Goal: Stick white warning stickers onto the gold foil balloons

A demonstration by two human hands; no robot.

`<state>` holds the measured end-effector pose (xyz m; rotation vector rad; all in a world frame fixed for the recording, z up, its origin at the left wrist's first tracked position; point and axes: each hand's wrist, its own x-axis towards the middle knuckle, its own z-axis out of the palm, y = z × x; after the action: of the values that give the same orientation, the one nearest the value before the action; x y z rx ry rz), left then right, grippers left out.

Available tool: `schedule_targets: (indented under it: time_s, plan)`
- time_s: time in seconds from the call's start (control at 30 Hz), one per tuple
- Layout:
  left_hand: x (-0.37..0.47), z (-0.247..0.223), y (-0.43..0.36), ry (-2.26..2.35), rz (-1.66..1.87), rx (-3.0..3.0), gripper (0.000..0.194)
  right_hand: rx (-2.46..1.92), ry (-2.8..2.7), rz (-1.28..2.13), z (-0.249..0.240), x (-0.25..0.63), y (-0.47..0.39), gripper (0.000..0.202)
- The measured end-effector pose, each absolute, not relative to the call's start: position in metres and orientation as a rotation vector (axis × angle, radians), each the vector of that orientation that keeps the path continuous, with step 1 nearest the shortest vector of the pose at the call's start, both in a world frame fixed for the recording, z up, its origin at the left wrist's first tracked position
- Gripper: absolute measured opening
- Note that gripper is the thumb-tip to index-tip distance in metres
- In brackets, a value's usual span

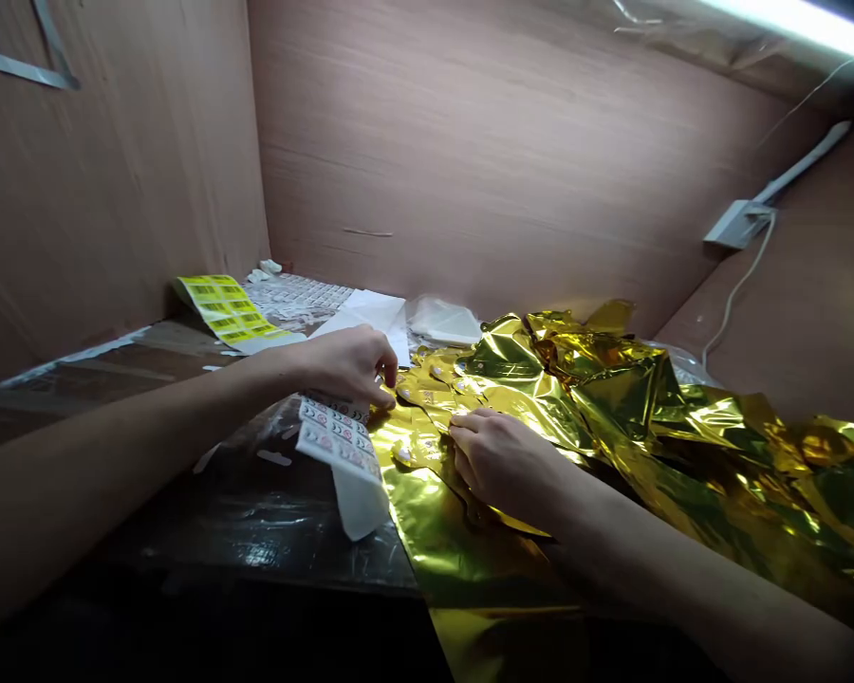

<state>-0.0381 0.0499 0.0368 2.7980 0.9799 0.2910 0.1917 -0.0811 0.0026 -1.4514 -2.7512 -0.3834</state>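
Wood-panelled booth; bare back wall (470, 142) behind the gold foil (555, 408), light tube (804, 33) overhead to the foil's right. Dark, shiny table (256, 545) below, its surface showing to the foil's left.

Foil is the landmark: crumpled heap rising on its right side, flatter sheets on its left. The long left edge of the flat part slants toward the wearer and hangs past the table's front. Small tabs with pale round spots (404, 453) lie along the flat part, between the hands.

Label sheet (338, 441), white with printed rows, sits at the foil's left edge. It seems to lie lengthwise toward the wearer, roughly along that edge; near end bent and curling. Left hand (348, 365) is the nearer one, directly over the sheet's far end; the right is across the flat foil from it.

Left hand: fingers bent, thumb and forefinger close together at the foil's left edge. Cannot tell whether they pinch a label, or whether the hidden fingers grip the sheet. Right hand (498, 465): palm down on the foil, fingers together and slightly curled, tips against it; whether they grip or only press, cannot tell.

Beyond the foil's left side: white paper (388, 318), clear plastic (445, 323). Farther left, a yellow label sheet (228, 308).
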Motion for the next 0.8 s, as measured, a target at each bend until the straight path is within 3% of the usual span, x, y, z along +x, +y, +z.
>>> schedule_targets:
  time_s: [0.23,0.4,0.53,0.67,0.8]
  plan:
    - [-0.039,0.034,0.053,0.904,0.308,2.799,0.022,-1.579,-2.397,-0.376,0.005,0.208,-0.073,0.024]
    - [-0.039,0.033,0.055,0.827,0.405,2.845,0.018,-1.553,-2.155,-0.090,0.007,0.219,-0.069,0.020]
    - [-0.037,0.034,0.050,0.774,0.529,2.852,0.025,-1.546,-1.943,0.232,0.007,0.224,-0.067,0.029]
    - [-0.034,0.035,0.045,0.777,0.574,2.812,0.032,-1.457,-1.794,0.520,0.005,0.234,-0.061,0.021]
    - [-0.032,0.031,0.047,0.773,0.471,2.827,0.034,-1.483,-1.837,0.458,-0.001,0.236,-0.061,0.029]
